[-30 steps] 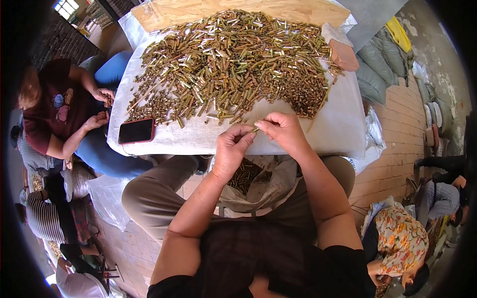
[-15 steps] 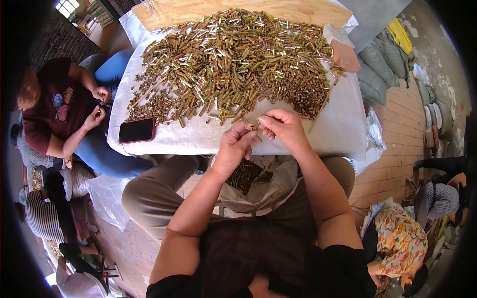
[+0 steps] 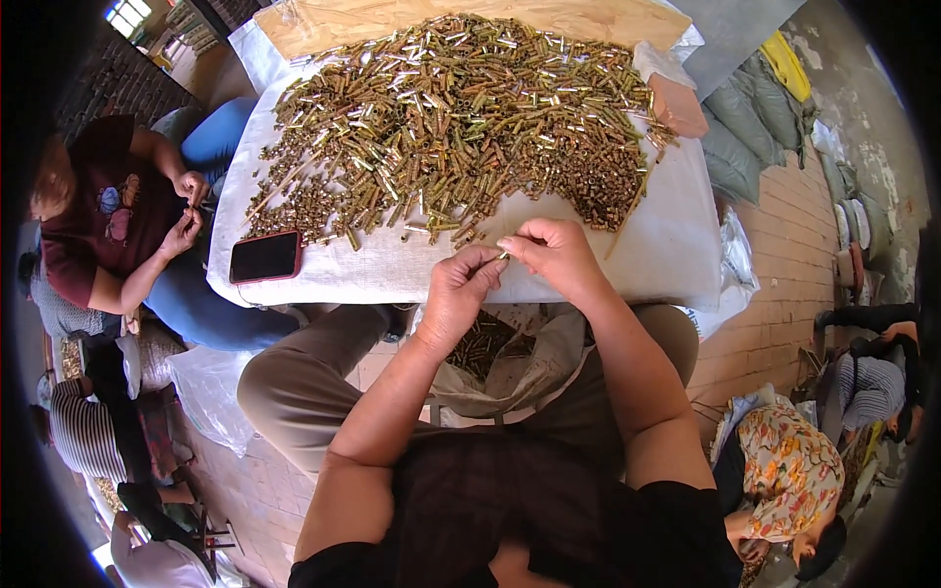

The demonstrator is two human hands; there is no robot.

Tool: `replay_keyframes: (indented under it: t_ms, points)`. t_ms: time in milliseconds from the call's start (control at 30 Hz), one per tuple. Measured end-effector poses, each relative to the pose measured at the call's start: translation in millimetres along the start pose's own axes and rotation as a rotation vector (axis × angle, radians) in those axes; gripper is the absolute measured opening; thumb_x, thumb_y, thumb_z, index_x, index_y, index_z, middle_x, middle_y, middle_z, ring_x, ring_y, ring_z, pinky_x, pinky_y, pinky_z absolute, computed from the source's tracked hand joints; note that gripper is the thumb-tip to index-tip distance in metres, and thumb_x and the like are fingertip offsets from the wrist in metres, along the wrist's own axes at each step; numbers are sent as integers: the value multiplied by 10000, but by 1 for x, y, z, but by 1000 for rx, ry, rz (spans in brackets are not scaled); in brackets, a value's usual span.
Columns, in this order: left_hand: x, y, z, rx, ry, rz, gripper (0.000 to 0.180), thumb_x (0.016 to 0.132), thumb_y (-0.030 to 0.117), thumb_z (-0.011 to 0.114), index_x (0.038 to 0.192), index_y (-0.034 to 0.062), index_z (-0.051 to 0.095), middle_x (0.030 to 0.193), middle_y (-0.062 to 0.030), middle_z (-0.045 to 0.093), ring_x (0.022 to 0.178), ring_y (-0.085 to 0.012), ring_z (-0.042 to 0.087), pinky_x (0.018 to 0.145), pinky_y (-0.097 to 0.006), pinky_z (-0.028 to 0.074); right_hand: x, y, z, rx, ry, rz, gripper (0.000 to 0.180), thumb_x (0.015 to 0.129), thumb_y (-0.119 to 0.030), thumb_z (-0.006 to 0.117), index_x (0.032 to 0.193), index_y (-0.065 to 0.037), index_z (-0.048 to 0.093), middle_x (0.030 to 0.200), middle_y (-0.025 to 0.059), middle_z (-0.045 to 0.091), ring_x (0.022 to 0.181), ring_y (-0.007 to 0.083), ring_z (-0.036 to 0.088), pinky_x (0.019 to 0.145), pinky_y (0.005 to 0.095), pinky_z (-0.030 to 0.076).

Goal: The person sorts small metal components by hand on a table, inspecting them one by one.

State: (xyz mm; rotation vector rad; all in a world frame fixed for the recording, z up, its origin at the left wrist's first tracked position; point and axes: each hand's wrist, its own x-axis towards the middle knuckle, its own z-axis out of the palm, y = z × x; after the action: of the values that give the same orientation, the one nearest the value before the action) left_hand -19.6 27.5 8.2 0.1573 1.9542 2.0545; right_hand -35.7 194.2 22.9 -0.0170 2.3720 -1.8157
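Observation:
Close together above the table's front edge, my left hand (image 3: 459, 292) and my right hand (image 3: 557, 257) meet fingertip to fingertip. Both pinch one small brass-coloured metal piece (image 3: 504, 256); its exact kind is too small to make out. Just beyond them spreads a big heap of brass-coloured metal tubes (image 3: 421, 127), some shiny, some brownish. Shorter nut-like metal pieces (image 3: 606, 191) lie gathered at the heap's right front, and more of them at its left front. Below my hands, between my knees, an open whitish sack (image 3: 524, 387) holds more metal pieces (image 3: 482, 351).
A phone (image 3: 266, 258) lies at the table's left front. A wooden board (image 3: 470, 27) edges the back, and a reddish brick (image 3: 678, 108) sits at the right. Left of the table, a person in maroon (image 3: 93, 211) works with both hands. Grey-green sacks (image 3: 735, 132) lean at the right.
My right fingertips have come in a little to the left and now meet my left fingertips at the small metal piece. The gap between the hands has closed.

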Motion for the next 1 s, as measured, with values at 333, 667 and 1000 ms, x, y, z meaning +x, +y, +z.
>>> replay_keyframes:
  t_ms: [333, 667, 1000]
  points:
    - [-8, -1, -8, -42, -7, -126, 129, 874, 122, 596, 878, 0, 638, 640, 24, 528, 559, -35, 417, 501, -190, 335, -14, 1, 19, -400, 140, -346, 250, 793, -233, 655, 698, -16, 577, 631, 155, 556, 577, 321, 562, 519, 386, 425]
    - [-3, 3, -40, 379, -295, -84, 168, 870, 163, 608, 851, -2, 634, 616, -9, 530, 560, -63, 471, 503, -223, 390, -7, 16, 31, -700, 32, -334, 108, 814, -159, 624, 789, -55, 614, 703, 114, 596, 622, 291, 588, 528, 366, 448]
    - [51, -14, -37, 1148, 219, 412, 30, 740, 52, 572, 731, 43, 545, 788, -154, 587, 624, -322, 620, 560, -404, 511, 23, 24, 36, -849, 152, -401, 135, 760, -174, 652, 871, -98, 645, 790, 76, 586, 687, 277, 592, 598, 370, 478]
